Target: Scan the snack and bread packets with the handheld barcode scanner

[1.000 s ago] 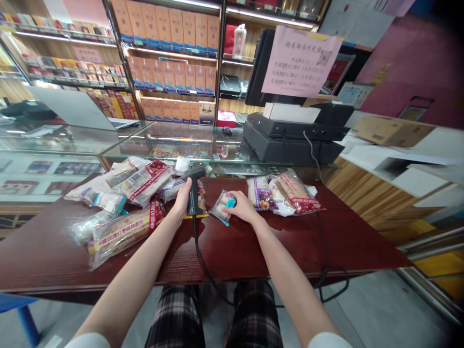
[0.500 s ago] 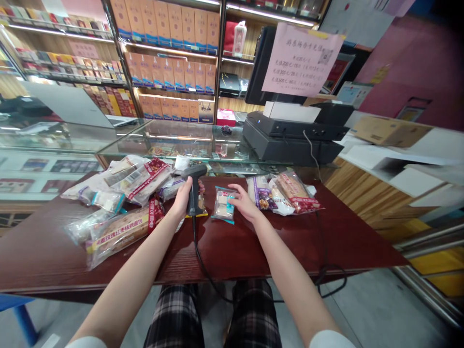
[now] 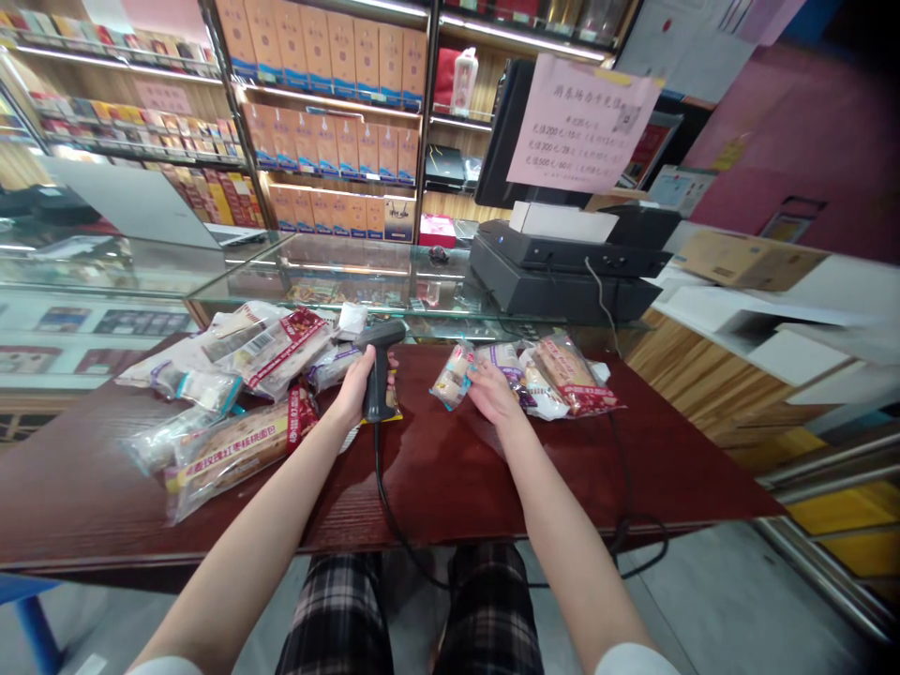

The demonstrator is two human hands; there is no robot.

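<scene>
On the dark red desk (image 3: 436, 497), the left hand (image 3: 352, 394) closes around the scanner (image 3: 381, 375) by its handle, seemingly for aiming, while the right hand's (image 3: 494, 398) fingertip grip pinches the small packet (image 3: 454, 375) by its edge, probably leaving its face exposed.

Tabletop (image 3: 450, 478) gap beside black cable (image 3: 378, 469)

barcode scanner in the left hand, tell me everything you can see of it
The handheld barcode scanner is dark grey to black and looks like plastic. It has a wide head on top of a straight handle, with a black cable running from the handle's base down past the table edge. It is held roughly upright above the dark red table, the left hand wrapped around the handle. Its scan window cannot be seen.
</scene>
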